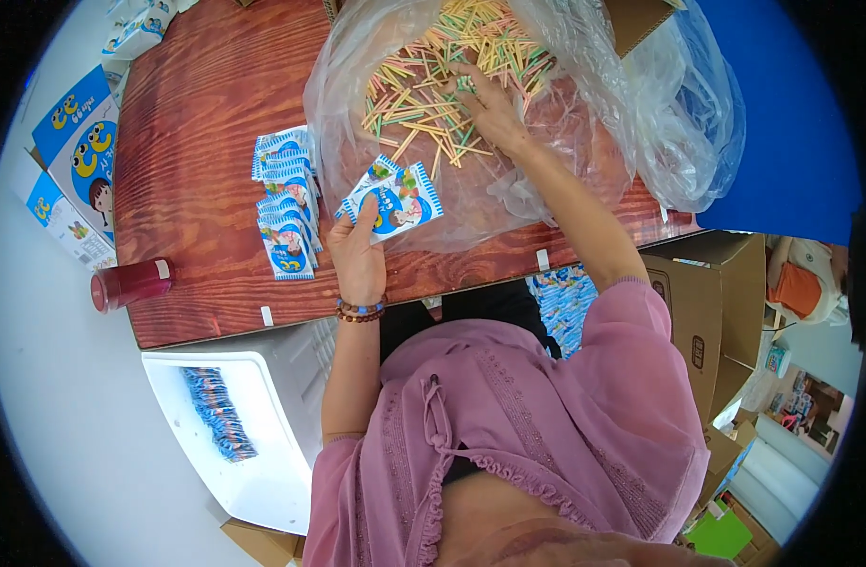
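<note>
My left hand (359, 255) is closed on a couple of small blue-and-white snack packets (407, 200), thumb on top, above the table's near edge. My right hand (491, 111) reaches into a loose pile of thin pastel candy sticks (424, 94), coloured yellow, pink and green. Its fingers are bent and apart, touching the sticks, with nothing clearly held between them. Under the pile spreads a large clear plastic bag (570, 142). Left of the bag, more snack packets (287, 248) lie overlapped in a row.
A reddish wooden table (197, 123) bears everything. On its left edge lies a jar with red contents (135, 283). Below stands a white bin (263, 378) holding several packets. Printed blue boxes (83, 151) stand at left, a cardboard box (688, 331) at right.
</note>
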`<state>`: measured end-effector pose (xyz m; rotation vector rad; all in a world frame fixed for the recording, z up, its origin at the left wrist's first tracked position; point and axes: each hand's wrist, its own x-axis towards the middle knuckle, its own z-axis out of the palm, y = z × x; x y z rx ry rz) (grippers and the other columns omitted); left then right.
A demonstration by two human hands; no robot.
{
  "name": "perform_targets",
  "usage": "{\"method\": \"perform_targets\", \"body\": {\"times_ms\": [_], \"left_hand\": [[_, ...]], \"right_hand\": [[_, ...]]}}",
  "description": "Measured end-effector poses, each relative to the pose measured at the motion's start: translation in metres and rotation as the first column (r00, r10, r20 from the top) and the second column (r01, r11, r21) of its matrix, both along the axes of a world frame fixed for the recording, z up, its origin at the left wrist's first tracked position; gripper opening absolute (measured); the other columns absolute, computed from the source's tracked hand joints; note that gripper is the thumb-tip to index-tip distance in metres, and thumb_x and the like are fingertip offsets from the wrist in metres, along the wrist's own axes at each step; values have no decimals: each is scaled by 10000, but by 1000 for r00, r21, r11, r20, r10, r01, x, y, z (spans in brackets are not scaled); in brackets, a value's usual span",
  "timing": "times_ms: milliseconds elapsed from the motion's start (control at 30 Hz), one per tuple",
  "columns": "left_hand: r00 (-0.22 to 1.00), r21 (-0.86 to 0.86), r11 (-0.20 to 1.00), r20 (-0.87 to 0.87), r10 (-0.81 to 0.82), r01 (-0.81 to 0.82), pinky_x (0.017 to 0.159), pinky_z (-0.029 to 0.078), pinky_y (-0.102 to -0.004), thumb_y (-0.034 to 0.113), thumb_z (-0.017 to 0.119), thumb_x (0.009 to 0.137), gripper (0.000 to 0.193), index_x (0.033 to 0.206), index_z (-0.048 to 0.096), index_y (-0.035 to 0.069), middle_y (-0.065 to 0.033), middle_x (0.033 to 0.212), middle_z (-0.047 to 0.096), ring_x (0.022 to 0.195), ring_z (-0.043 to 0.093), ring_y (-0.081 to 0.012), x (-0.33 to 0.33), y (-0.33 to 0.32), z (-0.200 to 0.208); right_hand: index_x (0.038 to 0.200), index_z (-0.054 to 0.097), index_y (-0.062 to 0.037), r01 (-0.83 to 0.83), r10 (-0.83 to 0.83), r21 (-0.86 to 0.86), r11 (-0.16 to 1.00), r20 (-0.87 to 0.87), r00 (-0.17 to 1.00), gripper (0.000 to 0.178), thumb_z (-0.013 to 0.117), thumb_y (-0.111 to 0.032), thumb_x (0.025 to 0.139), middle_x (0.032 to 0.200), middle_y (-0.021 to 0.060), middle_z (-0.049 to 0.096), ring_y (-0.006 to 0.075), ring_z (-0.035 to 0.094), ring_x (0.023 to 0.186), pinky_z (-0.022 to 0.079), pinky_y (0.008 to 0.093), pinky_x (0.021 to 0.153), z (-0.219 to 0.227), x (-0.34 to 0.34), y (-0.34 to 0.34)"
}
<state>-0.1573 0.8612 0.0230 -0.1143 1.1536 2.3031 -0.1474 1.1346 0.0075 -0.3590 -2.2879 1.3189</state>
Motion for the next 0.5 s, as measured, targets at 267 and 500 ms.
{"method": "perform_targets", "body": {"times_ms": [267, 500], "left_hand": [[1000, 6, 1000, -1, 5, -5, 791, 533, -289, 82, 624, 901, 165, 1028, 653, -19, -84, 1012, 681, 879, 654, -131, 1, -2, -2], [1000, 8, 1000, 0, -20, 20, 839, 516, -300, 100, 608, 913, 176, 1040, 641, -18, -93, 1032, 676, 923, 649, -155, -1, -1, -4]], "right_hand": [[1118, 583, -53, -64, 66, 24, 998, -72, 995, 218, 498, -85, 920, 1029, 87, 626, 233, 566, 1030, 396, 337, 940, 15, -2, -14], [1028, 575, -27, -103, 110, 98, 990, -73, 991, 145, 521, -113, 925, 1014, 87, 615, 254, 555, 986, 404, 339, 915, -4, 0, -13]]}}
